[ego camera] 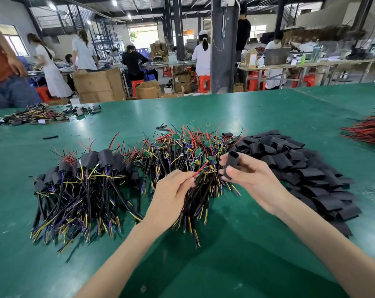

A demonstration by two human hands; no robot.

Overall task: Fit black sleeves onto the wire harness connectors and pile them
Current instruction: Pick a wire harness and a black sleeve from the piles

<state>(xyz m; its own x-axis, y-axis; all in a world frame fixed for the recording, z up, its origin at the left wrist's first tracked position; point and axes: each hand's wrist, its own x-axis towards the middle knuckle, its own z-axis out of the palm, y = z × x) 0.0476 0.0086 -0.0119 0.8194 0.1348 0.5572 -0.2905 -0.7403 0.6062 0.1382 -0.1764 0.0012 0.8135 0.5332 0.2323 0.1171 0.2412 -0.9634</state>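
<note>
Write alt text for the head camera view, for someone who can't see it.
A person's right hand holds one black sleeve while the left hand pinches a harness by its wires over a green table. Sleeved harnesses lie piled at left, unsleeved ones in the middle, loose sleeves at right.

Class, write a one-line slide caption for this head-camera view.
Left hand pinches a thin red wire at the unsleeved harness heap; right hand holds a black tube sleeve.

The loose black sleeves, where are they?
In the head view, the sleeve pile lies on the right of the table, between the unsleeved harnesses and the red wire bundle.
</note>
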